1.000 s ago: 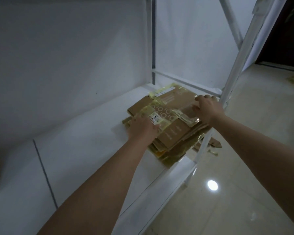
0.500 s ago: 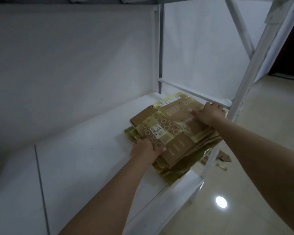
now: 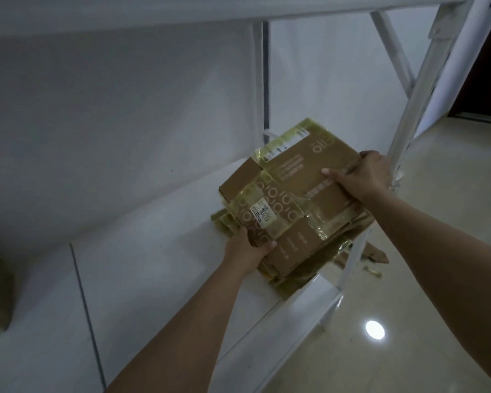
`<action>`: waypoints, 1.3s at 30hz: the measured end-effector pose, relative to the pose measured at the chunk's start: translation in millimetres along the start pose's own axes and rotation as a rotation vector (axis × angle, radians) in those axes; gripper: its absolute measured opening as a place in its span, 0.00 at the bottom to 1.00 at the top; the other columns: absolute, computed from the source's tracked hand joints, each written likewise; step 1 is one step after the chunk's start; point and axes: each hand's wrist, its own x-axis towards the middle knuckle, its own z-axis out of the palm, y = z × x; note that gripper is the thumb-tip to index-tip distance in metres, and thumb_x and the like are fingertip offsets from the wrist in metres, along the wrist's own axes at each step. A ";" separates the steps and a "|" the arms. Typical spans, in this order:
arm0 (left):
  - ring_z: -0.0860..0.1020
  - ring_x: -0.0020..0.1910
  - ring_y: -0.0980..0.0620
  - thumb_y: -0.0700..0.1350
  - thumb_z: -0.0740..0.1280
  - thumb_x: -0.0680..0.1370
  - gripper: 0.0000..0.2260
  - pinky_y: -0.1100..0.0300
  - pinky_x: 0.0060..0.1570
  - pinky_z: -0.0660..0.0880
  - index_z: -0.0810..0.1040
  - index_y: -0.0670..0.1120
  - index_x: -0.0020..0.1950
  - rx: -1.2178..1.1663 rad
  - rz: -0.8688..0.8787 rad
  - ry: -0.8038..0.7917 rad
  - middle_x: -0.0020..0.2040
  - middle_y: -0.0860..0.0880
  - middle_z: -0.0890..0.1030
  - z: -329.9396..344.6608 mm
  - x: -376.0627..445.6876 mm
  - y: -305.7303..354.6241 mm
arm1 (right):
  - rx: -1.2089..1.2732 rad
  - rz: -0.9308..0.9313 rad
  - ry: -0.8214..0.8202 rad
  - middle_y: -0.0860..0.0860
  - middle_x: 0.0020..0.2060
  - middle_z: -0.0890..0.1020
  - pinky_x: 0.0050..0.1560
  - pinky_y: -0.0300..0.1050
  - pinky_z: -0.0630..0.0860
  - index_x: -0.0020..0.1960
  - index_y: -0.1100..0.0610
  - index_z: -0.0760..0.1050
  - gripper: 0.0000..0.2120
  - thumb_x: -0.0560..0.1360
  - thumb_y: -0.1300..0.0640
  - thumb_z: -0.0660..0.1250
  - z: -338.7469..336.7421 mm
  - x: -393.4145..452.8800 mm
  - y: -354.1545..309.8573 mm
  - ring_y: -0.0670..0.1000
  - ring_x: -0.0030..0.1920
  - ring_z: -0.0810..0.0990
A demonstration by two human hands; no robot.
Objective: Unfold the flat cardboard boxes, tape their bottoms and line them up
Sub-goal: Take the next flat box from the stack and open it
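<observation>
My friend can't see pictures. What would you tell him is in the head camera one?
Two bare hands lift a flattened cardboard box off a stack of flat boxes on a white shelf. The left hand grips its near edge and the right hand its far edge.

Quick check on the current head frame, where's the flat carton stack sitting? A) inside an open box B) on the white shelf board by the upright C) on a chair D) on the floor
B: the stack of flat cardboard boxes lies on the white shelf beside the upright post, with the left hand gripping its near edge and the right hand its far edge.
</observation>
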 end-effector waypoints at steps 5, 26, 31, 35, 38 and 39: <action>0.78 0.61 0.46 0.49 0.74 0.74 0.24 0.50 0.62 0.74 0.74 0.42 0.67 -0.256 0.048 0.098 0.62 0.45 0.80 -15.5 -10.0 6.5 | 0.139 -0.003 0.096 0.53 0.62 0.72 0.61 0.54 0.70 0.66 0.56 0.65 0.47 0.58 0.30 0.75 -29.3 -26.7 -11.6 0.59 0.64 0.72; 0.78 0.35 0.63 0.51 0.59 0.83 0.08 0.75 0.32 0.69 0.71 0.47 0.55 -0.210 0.498 0.250 0.42 0.54 0.79 -208.2 -182.7 -115.3 | 0.466 0.338 -0.044 0.55 0.56 0.78 0.65 0.63 0.71 0.58 0.58 0.73 0.30 0.79 0.32 0.49 -21.6 -350.7 -67.0 0.59 0.58 0.77; 0.80 0.37 0.65 0.52 0.58 0.83 0.09 0.72 0.35 0.74 0.68 0.49 0.60 -0.226 0.537 0.181 0.45 0.54 0.82 -235.4 -233.4 -141.0 | 0.586 0.308 -0.056 0.55 0.58 0.79 0.63 0.58 0.74 0.60 0.58 0.74 0.28 0.80 0.36 0.51 -30.0 -405.8 -90.7 0.57 0.59 0.77; 0.83 0.43 0.54 0.47 0.60 0.83 0.09 0.58 0.44 0.79 0.69 0.47 0.62 -0.229 0.561 0.148 0.46 0.49 0.83 -259.5 -277.9 -151.7 | 0.676 0.235 -0.100 0.51 0.61 0.77 0.65 0.58 0.72 0.66 0.55 0.70 0.27 0.80 0.36 0.52 -34.5 -446.9 -114.4 0.55 0.63 0.75; 0.84 0.44 0.52 0.44 0.61 0.82 0.10 0.59 0.42 0.80 0.68 0.48 0.64 -0.259 0.590 0.098 0.45 0.49 0.84 -274.7 -315.8 -163.3 | 0.705 0.180 -0.139 0.51 0.65 0.76 0.68 0.61 0.69 0.69 0.53 0.67 0.30 0.79 0.33 0.52 -40.8 -483.3 -125.9 0.55 0.65 0.74; 0.84 0.45 0.53 0.43 0.61 0.83 0.12 0.61 0.41 0.80 0.68 0.48 0.66 -0.273 0.597 0.079 0.46 0.49 0.84 -278.8 -329.5 -167.7 | 0.713 0.174 -0.145 0.51 0.65 0.75 0.69 0.61 0.68 0.69 0.51 0.67 0.29 0.78 0.32 0.51 -43.2 -497.3 -128.4 0.55 0.65 0.74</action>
